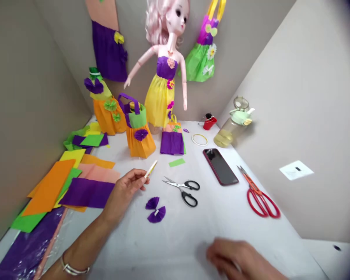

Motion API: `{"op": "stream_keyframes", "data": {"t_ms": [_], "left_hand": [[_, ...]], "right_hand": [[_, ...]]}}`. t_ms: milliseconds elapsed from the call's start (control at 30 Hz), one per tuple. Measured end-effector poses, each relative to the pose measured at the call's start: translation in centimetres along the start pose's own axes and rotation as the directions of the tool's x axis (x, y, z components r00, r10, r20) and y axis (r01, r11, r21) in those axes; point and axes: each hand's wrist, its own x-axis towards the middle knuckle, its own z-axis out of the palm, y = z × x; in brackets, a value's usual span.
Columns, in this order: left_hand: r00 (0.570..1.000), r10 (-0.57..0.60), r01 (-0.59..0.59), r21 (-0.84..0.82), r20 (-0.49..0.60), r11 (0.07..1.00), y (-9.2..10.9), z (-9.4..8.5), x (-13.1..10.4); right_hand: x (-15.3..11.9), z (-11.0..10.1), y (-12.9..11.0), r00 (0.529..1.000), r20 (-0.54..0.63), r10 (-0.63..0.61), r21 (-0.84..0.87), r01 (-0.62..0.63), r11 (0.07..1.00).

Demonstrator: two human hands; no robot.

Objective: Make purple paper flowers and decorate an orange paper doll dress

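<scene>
My left hand (134,181) pinches a short white-and-yellow strip (150,169), perhaps tape, between thumb and fingers above the table. Just below it lies a purple pleated paper bow (156,214) with a small white piece at its middle. Black-handled scissors (182,188), blades parted, rest to the right of the bow. A small green strip (177,162) lies beyond them. Near the front edge, my right hand (236,258) is blurred by motion with its fingers curled; whether it holds anything is not visible.
Coloured sheets (87,192) are piled at the left. Small orange bags (141,140) and a doll (166,70) stand at the back. A phone (221,166), red-handled scissors (261,198), a tape roll (200,139) and a tilted-looking bottle (230,130) sit at the right, near the wall.
</scene>
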Motion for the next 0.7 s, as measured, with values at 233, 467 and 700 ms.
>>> {"op": "stream_keyframes", "data": {"t_ms": [233,467,700], "left_hand": [[0.999,0.039,-0.038,-0.158,0.002,0.987,-0.3,-0.2,0.5],[1.0,0.007,-0.007,-0.149,-0.001,0.989,0.2,-0.4,0.5],[1.0,-0.023,0.02,-0.222,-0.014,0.975,0.4,-0.2,0.5]], "right_hand": [[9.8,-3.3,-3.7,0.914,-0.209,-0.349,-0.639,0.142,0.756],[11.6,-4.2,-5.8,0.953,-0.207,-0.222,-0.543,0.077,0.836],[11.5,-4.8,-6.7,0.944,0.068,-0.323,0.646,0.205,0.735]]}}
